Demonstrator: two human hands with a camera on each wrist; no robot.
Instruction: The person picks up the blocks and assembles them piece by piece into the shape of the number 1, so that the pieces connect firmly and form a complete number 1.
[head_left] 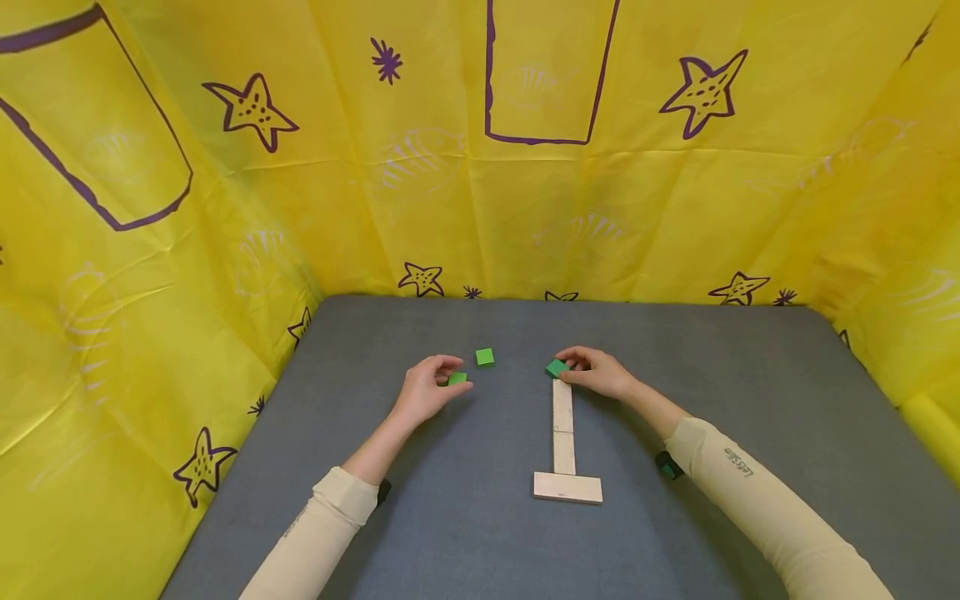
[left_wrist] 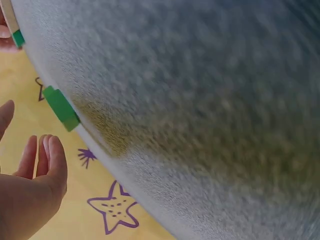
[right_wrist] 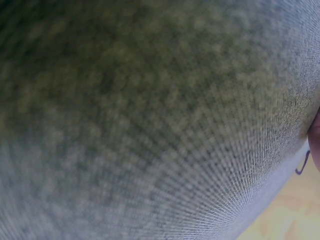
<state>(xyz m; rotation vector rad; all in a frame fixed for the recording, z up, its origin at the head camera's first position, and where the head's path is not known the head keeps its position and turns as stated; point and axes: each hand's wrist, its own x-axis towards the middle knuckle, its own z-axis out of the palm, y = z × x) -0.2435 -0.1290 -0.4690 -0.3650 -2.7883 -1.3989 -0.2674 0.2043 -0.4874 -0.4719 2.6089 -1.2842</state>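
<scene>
My left hand (head_left: 426,390) is around a light green block (head_left: 457,379) on the table, thumb and fingers apart on either side of it. In the left wrist view, a gap shows between these fingers (left_wrist: 56,157) and the green blocks (left_wrist: 61,108). Just beyond lies another light green block (head_left: 484,357). My right hand (head_left: 600,372) pinches a darker green block (head_left: 557,368) at the far end of a line of two pale wooden planks (head_left: 563,425). Across their near end lies a third wooden plank (head_left: 567,487), forming an upside-down T. The right wrist view shows only a fingertip (right_wrist: 315,140).
The grey table (head_left: 465,533) carries all the pieces. A yellow cloth (head_left: 450,208) with purple starfish drawings surrounds its back and sides.
</scene>
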